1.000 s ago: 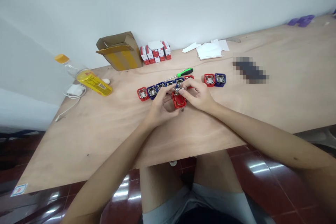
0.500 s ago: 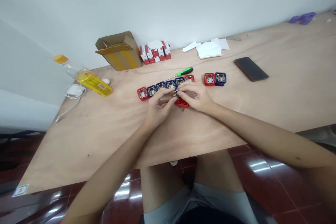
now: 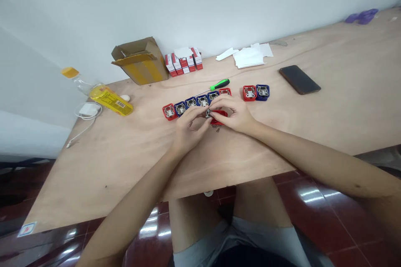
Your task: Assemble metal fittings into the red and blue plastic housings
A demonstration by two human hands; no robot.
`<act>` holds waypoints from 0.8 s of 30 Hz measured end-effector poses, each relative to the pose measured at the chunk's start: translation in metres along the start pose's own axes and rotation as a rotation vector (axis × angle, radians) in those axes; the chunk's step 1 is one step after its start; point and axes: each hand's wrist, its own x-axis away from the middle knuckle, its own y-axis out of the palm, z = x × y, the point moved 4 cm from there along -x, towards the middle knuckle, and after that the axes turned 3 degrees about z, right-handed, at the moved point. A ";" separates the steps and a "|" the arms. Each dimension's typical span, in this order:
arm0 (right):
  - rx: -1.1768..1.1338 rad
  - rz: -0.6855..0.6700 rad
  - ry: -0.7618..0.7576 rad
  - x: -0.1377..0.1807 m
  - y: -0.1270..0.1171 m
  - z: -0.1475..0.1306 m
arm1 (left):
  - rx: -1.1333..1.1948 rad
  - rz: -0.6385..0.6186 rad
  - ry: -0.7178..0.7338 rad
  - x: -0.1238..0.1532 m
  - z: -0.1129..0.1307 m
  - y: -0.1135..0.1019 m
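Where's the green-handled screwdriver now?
In the head view, the green-handled screwdriver lies on the plywood table behind the row of red and blue latch holders, beyond the right hand.

Vs. a sec ago, the glossy red plastic holder (image 3: 219,118) has shifted right, now tucked just under the right hand (image 3: 234,113).

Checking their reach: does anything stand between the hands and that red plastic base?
Nothing visible: the right hand touches the red plastic base, the left hand is beside it, both pinching a small metal part.
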 end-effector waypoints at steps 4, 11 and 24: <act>0.020 0.019 0.050 -0.001 -0.001 0.003 | 0.019 0.004 -0.022 0.001 -0.005 0.000; -0.018 -0.004 0.029 -0.001 0.000 0.001 | 0.008 0.012 -0.070 0.003 -0.013 -0.002; -0.015 -0.033 0.017 0.000 -0.002 0.002 | 0.001 0.044 -0.081 0.002 -0.011 -0.004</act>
